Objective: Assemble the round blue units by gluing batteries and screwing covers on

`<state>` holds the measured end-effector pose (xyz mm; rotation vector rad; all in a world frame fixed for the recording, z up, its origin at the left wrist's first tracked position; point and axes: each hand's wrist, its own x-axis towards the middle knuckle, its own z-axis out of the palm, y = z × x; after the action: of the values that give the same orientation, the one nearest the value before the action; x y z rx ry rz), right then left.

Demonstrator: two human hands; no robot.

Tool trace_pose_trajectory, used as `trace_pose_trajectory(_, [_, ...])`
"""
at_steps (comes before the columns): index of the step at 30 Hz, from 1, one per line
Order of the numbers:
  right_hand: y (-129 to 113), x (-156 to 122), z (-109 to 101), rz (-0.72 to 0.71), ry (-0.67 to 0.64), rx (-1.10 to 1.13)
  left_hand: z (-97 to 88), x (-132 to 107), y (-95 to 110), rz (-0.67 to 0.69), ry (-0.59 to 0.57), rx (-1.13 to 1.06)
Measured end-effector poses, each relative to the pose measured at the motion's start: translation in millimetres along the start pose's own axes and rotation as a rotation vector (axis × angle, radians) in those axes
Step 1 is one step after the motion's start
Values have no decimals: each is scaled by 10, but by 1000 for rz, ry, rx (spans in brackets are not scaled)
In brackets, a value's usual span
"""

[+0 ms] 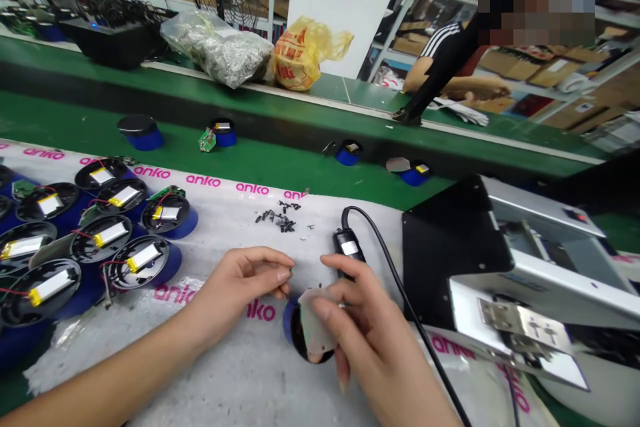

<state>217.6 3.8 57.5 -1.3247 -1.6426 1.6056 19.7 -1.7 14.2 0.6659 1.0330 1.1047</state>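
Note:
In the lower middle, my right hand grips a thin pale grey plate between thumb and fingers. The plate is tilted over a round housing with a blue wall and a black rim, and covers much of its inside. Just left of it, my left hand has thumb and forefinger pinched together; whatever is between the tips is too small to make out. A black corded tool with a white label lies behind my right hand. Small black pieces are scattered beyond my left hand.
Several blue housings with batteries crowd the left side. More housings stand on the green belt. A metal-and-black machine occupies the right, with a black cable before it. Across the belt, a person's arm shows near white gloves.

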Motion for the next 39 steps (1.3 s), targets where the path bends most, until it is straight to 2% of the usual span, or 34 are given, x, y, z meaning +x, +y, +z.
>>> trace_pose_trajectory(2, [3,-15,6,52,-43,6,15,-3,13,-4,-29,-39])
trace_pose_trajectory(3, [-2,-16,1,15,-61,-62,20,-5,17,-6,-45,-62])
trace_pose_trajectory(6, [-17,0,-34,-231,-89,-274,28,-12,19,-32,-89,-117])
trace_pose_trajectory(8, [-10,14,-56,-292,-55,-305,27,-18,15,-63,-99,-143])
trace_pose_trajectory(11, [19,15,-64,-207,30,-292,21,-26,12,-107,-125,-173])
trace_pose_trajectory(13, [31,7,-57,-163,41,-287,12,-29,11,-119,-159,-191])
trace_pose_trajectory(24, [54,41,-63,-137,63,-242,-40,-24,8,-129,-237,-225])
trace_pose_trajectory(30, [37,25,-37,-220,84,-329,-1,-41,35,-111,-179,-209])
trace_pose_trajectory(35, [37,12,-25,-370,137,-459,16,-58,81,61,-66,69])
trace_pose_trajectory(37, [47,30,-41,-394,148,-477,27,-63,81,75,-40,162])
trace_pose_trajectory(39, [59,56,-62,-391,153,-455,39,-62,62,45,-23,149])
